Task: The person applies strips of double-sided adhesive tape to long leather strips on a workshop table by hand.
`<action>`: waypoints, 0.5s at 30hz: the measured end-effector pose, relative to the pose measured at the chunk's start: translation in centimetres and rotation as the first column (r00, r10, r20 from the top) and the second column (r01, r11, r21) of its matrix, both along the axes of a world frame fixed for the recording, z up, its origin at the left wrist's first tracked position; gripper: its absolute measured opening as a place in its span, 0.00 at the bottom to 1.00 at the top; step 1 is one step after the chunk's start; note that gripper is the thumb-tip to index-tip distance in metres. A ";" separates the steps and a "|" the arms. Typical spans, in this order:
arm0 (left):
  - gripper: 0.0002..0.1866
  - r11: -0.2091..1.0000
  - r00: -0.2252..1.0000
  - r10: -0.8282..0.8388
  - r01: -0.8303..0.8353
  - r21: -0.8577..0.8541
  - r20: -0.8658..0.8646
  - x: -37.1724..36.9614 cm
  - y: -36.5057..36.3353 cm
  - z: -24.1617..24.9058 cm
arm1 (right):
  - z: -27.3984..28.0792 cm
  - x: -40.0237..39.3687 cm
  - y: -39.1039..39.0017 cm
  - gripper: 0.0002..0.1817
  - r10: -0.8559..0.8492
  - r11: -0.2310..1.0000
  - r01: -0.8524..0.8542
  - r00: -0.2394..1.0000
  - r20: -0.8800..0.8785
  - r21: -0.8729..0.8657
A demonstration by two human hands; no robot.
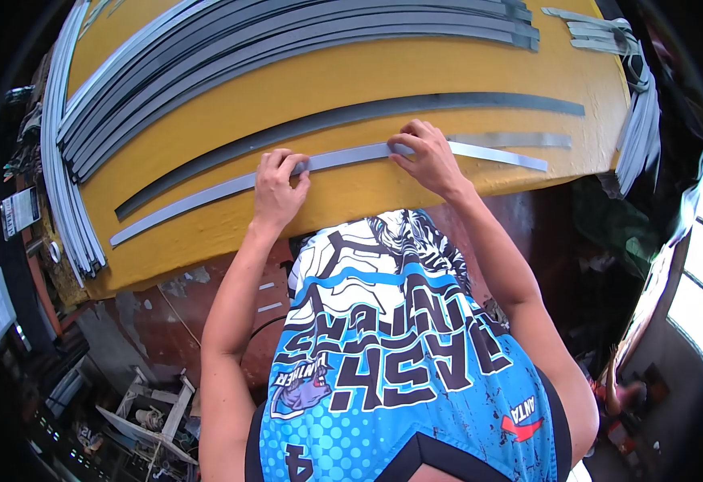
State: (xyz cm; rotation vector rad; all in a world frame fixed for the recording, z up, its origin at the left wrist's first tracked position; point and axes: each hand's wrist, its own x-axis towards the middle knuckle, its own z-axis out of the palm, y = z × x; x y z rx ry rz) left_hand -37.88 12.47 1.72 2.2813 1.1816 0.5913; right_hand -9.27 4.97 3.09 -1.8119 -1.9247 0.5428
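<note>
A long, narrow light grey strip lies along the front of the yellow table, its right part shining white. My left hand is closed on the strip left of its middle, thumb and fingers pinching the edge. Farther right, my right hand pinches the same strip, fingers curled over it. Behind both hands runs a separate dark grey strip. A shorter, dull grey piece shows to the right of my right hand; how it meets the held strip is hidden.
Many dark grey strips lie stacked at the back of the yellow table. White strips hang over its left edge, and a tied bundle hangs at the right corner. A wooden frame stands on the floor at lower left.
</note>
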 end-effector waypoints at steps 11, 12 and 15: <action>0.11 1.000 1.000 -0.022 0.023 0.019 -0.019 -0.2 0.1 0.1 | 0.0 -0.1 0.0 0.12 -0.008 0.999 0.009 1.000 0.018 -0.039; 0.11 0.999 1.000 -0.023 0.023 0.026 -0.020 -0.2 0.1 0.1 | 0.0 -0.1 0.0 0.12 -0.010 0.999 0.011 1.000 0.024 -0.051; 0.11 1.000 1.000 -0.011 0.011 0.021 -0.001 -0.1 0.0 0.1 | -0.1 -0.1 0.1 0.12 -0.010 0.999 0.011 1.000 0.022 -0.048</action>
